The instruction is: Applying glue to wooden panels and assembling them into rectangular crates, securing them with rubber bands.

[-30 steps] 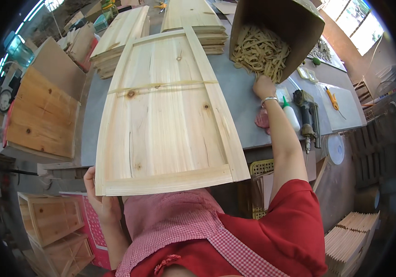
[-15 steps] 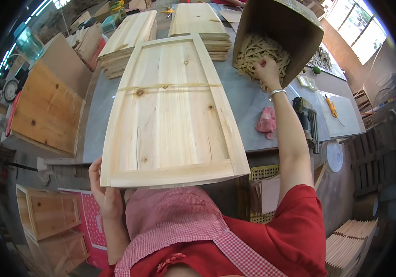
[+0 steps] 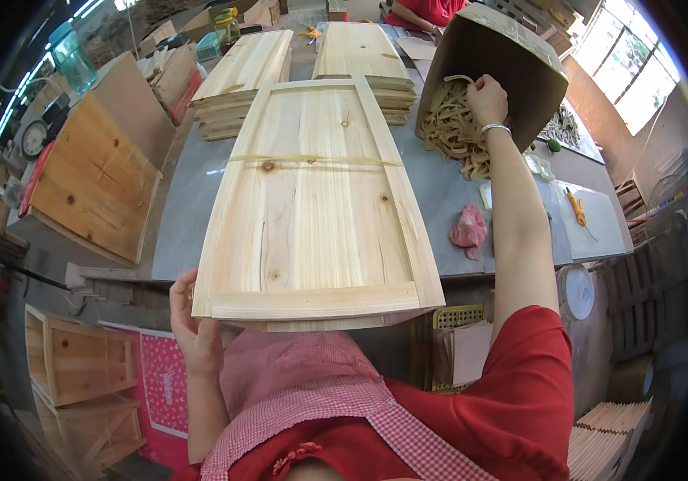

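Observation:
A framed pale wood panel (image 3: 324,240) lies in front of me, its near end past the table edge, with another wood layer showing under that end. One tan elastic band (image 3: 312,161) runs across its upper part. My left hand (image 3: 198,333) is closed round the near left corner, fingertips partly hidden. At the right, my right hand (image 3: 488,103) is in the mouth of a tilted cardboard box (image 3: 532,84), above a heap of tan elastic bands (image 3: 449,132). Its fingers are pinched, and a loose band (image 3: 457,78) curves out from them.
Two stacks of wood panels (image 3: 240,68) stand at the far side of the grey table (image 3: 175,200). A pink cloth (image 3: 468,231) and an orange-handled tool (image 3: 575,207) lie on the right. Another person in red (image 3: 428,12) is at the back. Wooden frames (image 3: 91,357) stand lower left.
My right hand has lifted from the heap of bands, with one band now standing out from its fingers. My left hand stays at the panel's corner. The whole view has shifted slightly.

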Tool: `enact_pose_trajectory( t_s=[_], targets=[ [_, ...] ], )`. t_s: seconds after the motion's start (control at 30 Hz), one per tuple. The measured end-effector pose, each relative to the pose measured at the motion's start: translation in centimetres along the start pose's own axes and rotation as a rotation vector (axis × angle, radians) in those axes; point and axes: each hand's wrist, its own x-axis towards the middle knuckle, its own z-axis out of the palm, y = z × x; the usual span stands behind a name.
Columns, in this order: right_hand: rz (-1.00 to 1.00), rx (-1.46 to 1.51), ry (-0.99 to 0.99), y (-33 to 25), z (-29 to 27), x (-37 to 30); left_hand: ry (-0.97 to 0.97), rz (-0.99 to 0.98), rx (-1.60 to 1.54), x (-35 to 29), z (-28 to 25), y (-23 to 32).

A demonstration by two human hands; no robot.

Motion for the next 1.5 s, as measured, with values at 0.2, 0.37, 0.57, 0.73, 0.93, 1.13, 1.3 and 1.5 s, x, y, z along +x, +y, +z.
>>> enact_pose_trajectory(
  t_s=[0.2,0.37,0.57,0.73,0.93,1.13,1.3,1.5],
  targets=[
    [0.053,-0.172,-0.1,0.1,-0.2,1.7,-0.027,-0.026,-0.032,0.0,-0.3,-0.4],
    [0.055,-0.224,-0.124,0.7,-1.3,2.3,-0.029,-0.027,-0.007,0.1,0.2,0.3],
    [-0.031,-0.397,-0.499,1.3,-3.6,0.4,0.003,-0.029,0.04,0.0,0.1,0.1],
    [-0.359,0.264,-0.25,-5.6,-11.4,-6.3,-0.049,0.271,0.254,0.1,-0.8,1.4],
    [-1.096,0.639,-0.598,-19.6,-22.1,-24.7,-0.16,1.008,0.69,-0.8,3.6,9.1],
    [-1.152,0.799,-0.873,-20.7,-23.0,-32.2,-0.707,0.317,0.198,-3.7,1.0,10.6],
    [-1.144,0.754,-0.888,-18.4,-23.3,-33.1,-0.666,-0.246,-0.373,-5.5,-3.5,10.3],
    [-0.888,0.57,-0.25,-7.4,-25.1,-27.1,-0.469,1.032,1.052,1.0,-7.7,10.8]
  ],
)
